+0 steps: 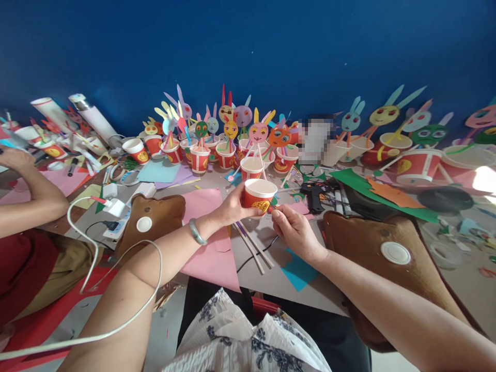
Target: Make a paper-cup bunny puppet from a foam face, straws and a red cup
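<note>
My left hand (pixel 232 207) is wrapped round a red and white paper cup (pixel 259 192), which stays upright above the table. At the cup's right side my right hand (pixel 293 227) is closed, thumb against curled fingers. Something small and dark shows at its fingertips, too small to name. Just behind, another paper cup (pixel 251 168) carries a pink rabbit face (pixel 259 133) on sticks. Two pale wooden sticks (pixel 253 248) lie on the table below my hands.
Rows of paper cups with paper animal faces line the blue wall (pixel 248 46). A black glue gun (pixel 314 196) lies to the right. Brown hot-water bags (pixel 380 258) flank my arms. Pink paper (pixel 211 258) and blue paper (pixel 298 271) lie near the edge. A co-worker's arm (pixel 34 196) reaches in at left.
</note>
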Demonstrator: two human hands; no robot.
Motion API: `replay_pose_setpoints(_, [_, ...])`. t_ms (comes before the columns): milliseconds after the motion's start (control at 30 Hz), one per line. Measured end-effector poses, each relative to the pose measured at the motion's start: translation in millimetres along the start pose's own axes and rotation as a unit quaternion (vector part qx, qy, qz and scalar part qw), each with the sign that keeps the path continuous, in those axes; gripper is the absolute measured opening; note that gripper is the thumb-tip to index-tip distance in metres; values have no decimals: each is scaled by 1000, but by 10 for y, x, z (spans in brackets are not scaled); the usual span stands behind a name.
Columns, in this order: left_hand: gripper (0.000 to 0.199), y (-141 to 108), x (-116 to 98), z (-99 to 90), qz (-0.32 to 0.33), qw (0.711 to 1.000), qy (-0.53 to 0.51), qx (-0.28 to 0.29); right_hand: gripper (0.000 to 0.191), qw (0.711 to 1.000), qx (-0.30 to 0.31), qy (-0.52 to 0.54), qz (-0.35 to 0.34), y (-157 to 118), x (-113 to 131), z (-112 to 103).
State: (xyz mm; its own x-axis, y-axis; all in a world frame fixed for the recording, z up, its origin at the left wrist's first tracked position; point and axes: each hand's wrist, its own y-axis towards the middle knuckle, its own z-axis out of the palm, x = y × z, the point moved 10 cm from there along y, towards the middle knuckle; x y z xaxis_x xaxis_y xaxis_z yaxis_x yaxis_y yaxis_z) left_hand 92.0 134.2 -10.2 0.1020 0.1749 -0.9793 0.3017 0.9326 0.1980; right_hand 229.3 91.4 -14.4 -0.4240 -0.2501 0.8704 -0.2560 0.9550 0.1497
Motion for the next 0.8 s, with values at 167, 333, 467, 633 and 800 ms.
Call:
replay_pose_setpoints(167, [69, 0, -26, -11, 11, 999, 31, -1, 51, 1000, -1, 2, 1, 4, -12, 5])
replay_pose_setpoints(333, [70, 0, -34, -14, 14, 999, 41, 1, 51, 1000, -2, 1, 1, 1, -11, 3])
replay_pose_setpoints(467, [70, -1, -16, -5, 15, 1000, 26, 6, 50, 1000, -3, -2, -2, 0, 2, -3])
replay_pose_setpoints(633, [69, 0, 35, 33, 11, 999, -3, 30, 48, 1000, -1, 2, 3, -3, -11, 2])
replay_pose_setpoints(800, [68, 1, 8, 25, 16, 999, 15, 24, 47, 1000, -1, 3, -1, -8, 3, -2])
